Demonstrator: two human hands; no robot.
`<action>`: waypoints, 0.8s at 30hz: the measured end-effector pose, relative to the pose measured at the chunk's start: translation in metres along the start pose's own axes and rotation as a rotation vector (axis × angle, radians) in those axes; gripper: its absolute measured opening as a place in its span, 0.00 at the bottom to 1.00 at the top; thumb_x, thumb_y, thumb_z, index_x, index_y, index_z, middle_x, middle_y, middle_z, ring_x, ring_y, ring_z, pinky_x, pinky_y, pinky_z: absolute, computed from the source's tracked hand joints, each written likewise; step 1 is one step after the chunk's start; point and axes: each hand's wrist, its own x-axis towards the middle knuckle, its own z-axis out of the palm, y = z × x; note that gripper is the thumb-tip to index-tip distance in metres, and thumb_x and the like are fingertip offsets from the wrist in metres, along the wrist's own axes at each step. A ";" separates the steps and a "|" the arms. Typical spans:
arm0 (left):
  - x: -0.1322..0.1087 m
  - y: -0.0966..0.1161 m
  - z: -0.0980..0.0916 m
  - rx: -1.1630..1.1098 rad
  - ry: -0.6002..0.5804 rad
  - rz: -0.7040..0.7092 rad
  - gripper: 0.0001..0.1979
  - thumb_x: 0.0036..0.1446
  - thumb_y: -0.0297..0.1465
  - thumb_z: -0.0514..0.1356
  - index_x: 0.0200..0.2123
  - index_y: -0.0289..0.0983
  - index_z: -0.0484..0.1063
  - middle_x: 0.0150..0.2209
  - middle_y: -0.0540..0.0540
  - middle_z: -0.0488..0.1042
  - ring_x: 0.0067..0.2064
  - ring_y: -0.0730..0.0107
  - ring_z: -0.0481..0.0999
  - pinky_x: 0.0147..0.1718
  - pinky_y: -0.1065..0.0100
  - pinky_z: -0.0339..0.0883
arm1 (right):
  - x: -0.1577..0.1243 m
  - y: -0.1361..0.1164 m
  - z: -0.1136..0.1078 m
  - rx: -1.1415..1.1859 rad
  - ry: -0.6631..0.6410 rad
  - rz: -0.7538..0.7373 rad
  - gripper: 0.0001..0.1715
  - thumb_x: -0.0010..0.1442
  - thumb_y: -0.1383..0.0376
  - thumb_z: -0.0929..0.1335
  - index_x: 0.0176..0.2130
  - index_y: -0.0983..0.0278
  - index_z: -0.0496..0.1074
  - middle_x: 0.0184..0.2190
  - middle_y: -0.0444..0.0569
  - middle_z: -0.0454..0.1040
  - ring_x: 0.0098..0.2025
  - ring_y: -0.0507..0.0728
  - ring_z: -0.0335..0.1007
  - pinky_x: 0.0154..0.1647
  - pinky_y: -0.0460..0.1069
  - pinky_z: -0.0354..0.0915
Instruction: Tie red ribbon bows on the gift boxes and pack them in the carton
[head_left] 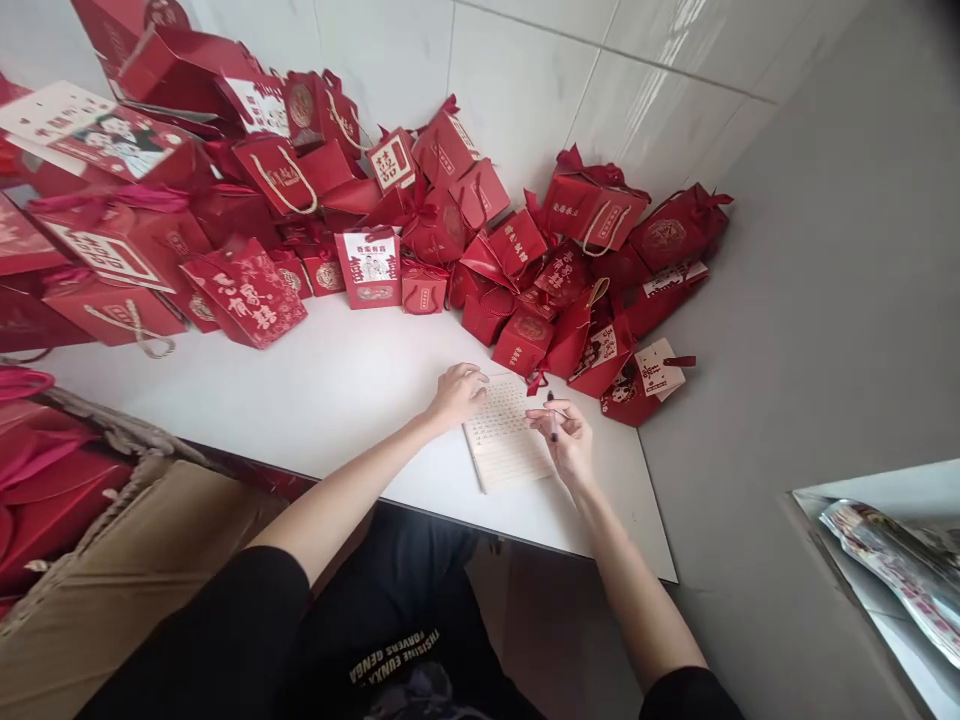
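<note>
On the white table [360, 400] lies a lined notepad [514, 470], its upper part covered with rows of handwriting and its lower lines blank. My left hand [456, 395] rests at the upper left edge of the pad, fingers bent and a little apart, holding nothing. Above the pad's right side, my right hand [568, 440] holds a dark pen [553, 425] between its fingers, the pen roughly upright.
Red gift boxes [375, 270] are piled along the tiled wall behind the pad. A brown carton [150, 540] and more red boxes [52, 480] stand at the left. A grey wall [750, 350] borders the table's right end, with plastic packets [900, 580] on a shelf.
</note>
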 end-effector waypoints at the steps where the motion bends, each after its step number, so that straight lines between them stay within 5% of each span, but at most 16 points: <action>1: 0.002 0.000 0.006 -0.004 0.016 -0.018 0.14 0.58 0.28 0.51 0.45 0.35 0.69 0.52 0.39 0.65 0.56 0.57 0.62 0.54 0.55 0.54 | -0.001 0.002 0.003 0.127 -0.006 0.021 0.16 0.51 0.54 0.67 0.32 0.60 0.57 0.24 0.45 0.73 0.27 0.57 0.71 0.35 0.53 0.66; 4: 0.003 -0.003 0.018 -0.005 0.022 -0.017 0.13 0.57 0.29 0.53 0.44 0.35 0.70 0.50 0.41 0.67 0.55 0.58 0.62 0.54 0.56 0.52 | -0.003 0.009 0.015 0.275 0.016 0.068 0.21 0.57 0.47 0.63 0.30 0.59 0.54 0.19 0.42 0.71 0.21 0.55 0.67 0.28 0.51 0.64; 7: 0.003 -0.005 0.022 0.025 0.041 -0.004 0.12 0.57 0.30 0.54 0.44 0.36 0.70 0.49 0.41 0.68 0.54 0.58 0.62 0.53 0.57 0.52 | -0.003 0.014 0.024 0.290 0.008 0.073 0.25 0.59 0.43 0.57 0.34 0.60 0.61 0.25 0.46 0.72 0.26 0.56 0.68 0.31 0.51 0.64; 12: 0.005 -0.003 0.025 0.122 0.064 0.008 0.12 0.57 0.30 0.53 0.44 0.35 0.69 0.49 0.39 0.67 0.53 0.56 0.63 0.50 0.56 0.54 | -0.004 0.018 0.031 0.102 0.045 0.192 0.17 0.49 0.55 0.71 0.28 0.62 0.63 0.21 0.42 0.68 0.23 0.52 0.62 0.26 0.48 0.60; 24: 0.005 -0.002 0.034 0.213 0.137 0.048 0.11 0.56 0.28 0.54 0.43 0.34 0.69 0.47 0.39 0.68 0.50 0.56 0.64 0.48 0.57 0.56 | -0.015 0.028 0.034 -0.232 -0.096 0.068 0.20 0.56 0.61 0.64 0.20 0.61 0.49 0.17 0.37 0.50 0.20 0.49 0.45 0.22 0.45 0.47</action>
